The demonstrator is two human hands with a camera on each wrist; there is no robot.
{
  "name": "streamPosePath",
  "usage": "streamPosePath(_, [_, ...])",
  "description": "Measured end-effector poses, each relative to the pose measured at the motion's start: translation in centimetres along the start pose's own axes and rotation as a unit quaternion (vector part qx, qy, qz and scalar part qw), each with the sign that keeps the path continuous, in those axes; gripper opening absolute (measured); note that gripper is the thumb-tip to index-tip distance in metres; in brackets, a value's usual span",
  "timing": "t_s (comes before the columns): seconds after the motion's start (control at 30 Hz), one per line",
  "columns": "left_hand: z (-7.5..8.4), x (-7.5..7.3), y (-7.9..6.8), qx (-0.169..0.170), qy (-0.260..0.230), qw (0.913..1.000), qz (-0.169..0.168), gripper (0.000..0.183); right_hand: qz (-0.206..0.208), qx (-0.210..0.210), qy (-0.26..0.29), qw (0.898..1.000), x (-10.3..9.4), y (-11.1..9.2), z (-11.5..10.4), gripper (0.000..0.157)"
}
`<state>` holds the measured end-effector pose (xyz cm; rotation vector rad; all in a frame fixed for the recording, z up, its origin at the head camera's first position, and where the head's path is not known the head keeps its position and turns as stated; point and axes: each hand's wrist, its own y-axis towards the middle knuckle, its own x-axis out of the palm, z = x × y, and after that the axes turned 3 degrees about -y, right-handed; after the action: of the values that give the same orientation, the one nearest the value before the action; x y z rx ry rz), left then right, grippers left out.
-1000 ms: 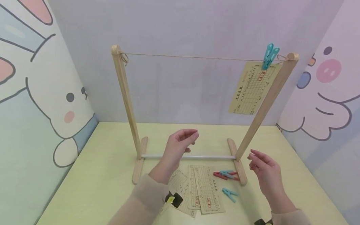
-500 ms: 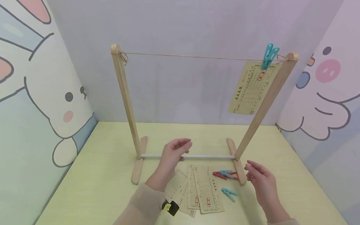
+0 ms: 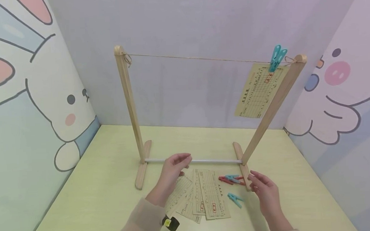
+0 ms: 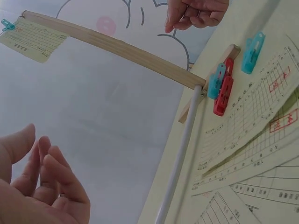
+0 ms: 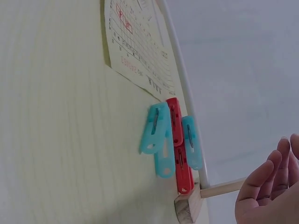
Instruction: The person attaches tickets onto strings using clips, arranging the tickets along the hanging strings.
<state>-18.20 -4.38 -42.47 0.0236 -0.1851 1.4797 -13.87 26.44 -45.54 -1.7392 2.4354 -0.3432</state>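
Observation:
My left hand [image 3: 173, 170] hovers over the fanned paper slips, its fingers loosely curved with nothing between them. Printed slips [image 3: 212, 194] with red stamps lie overlapping on the table below it. To the right, my right hand [image 3: 265, 189] is raised beside the rack's right foot, fingers relaxed and holding nothing. Near it lie a teal clothespin [image 3: 235, 199] and a small cluster of red clothespins [image 5: 184, 175] with a blue one [image 5: 191, 142]. One slip [image 3: 259, 90] hangs from the string, held by a teal clothespin [image 3: 277, 58] at the right end.
A wooden rack stands on the table [image 3: 98, 190], with a left post [image 3: 130, 108], a right post [image 3: 274, 107] and a white crossbar [image 3: 215, 161] low down. A thin string [image 3: 197, 58] spans the post tops. Walls with cartoon animals enclose the back and sides.
Both hands have come down toward the table and shifted somewhat left, the left nearer the slips, the right nearer the clothespins. The hanging slip and the things on the table stay put.

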Motion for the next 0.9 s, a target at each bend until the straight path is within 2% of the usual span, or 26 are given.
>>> streamPosePath(0.17, [-1.4,-0.7,-0.2,-0.004,0.017,0.9998,0.012,0.038,0.018,0.017,-0.048,0.999,-0.1,0.1,1.0,0.011])
streamPosePath(0.47, [-3.9,-2.0,-0.5,-0.039,0.065,0.9964,0.038,0.040,0.035,0.029,-0.094,0.995,-0.2,0.4,2.6,0.033])
streamPosePath(0.67, [-5.1,-2.7,-0.8,-0.036,0.090,0.9944,0.041,0.041,0.032,0.049,-0.117,0.991,-0.7,0.4,3.3,0.043])
streamPosePath(0.8, [-6.0,-3.1,-1.0,-0.031,0.115,0.9912,0.058,0.039,0.024,0.069,-0.137,0.988,-1.0,0.6,3.8,0.054])
streamPosePath(0.9, [-6.6,-3.5,-1.1,-0.030,0.139,0.9871,0.073,0.037,0.024,0.071,-0.142,0.987,-1.1,0.8,4.2,0.053])
